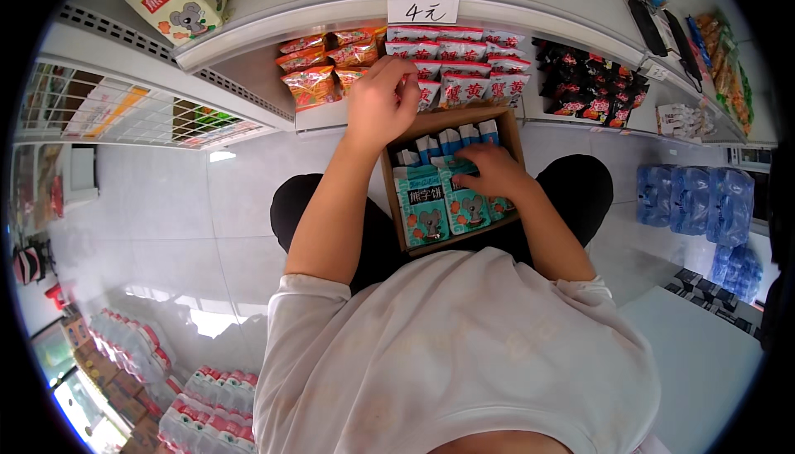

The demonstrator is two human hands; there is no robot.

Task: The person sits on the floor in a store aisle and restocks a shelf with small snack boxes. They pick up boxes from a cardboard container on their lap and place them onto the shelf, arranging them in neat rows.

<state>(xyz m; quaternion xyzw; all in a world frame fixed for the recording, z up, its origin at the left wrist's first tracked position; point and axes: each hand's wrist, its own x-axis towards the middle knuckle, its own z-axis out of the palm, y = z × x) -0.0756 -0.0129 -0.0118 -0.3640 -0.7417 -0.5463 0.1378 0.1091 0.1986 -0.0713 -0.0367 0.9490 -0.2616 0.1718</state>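
Observation:
An open cardboard box sits tilted between my knees, filled with teal snack packets that show a koala. More packets with blue and white edges stand in its far part. My right hand rests over the teal packets with its fingers spread, touching the top of one. My left hand is raised at the shelf edge, in front of orange snack bags and white-and-red snack bags. Its fingers are curled, and whether they pinch anything is hidden.
Above the bags runs an upper shelf edge with a handwritten price card. Black-and-red packets lie to the right. A wire rack stands left. Shrink-wrapped blue bottles are on the floor at right, red-capped bottles at lower left.

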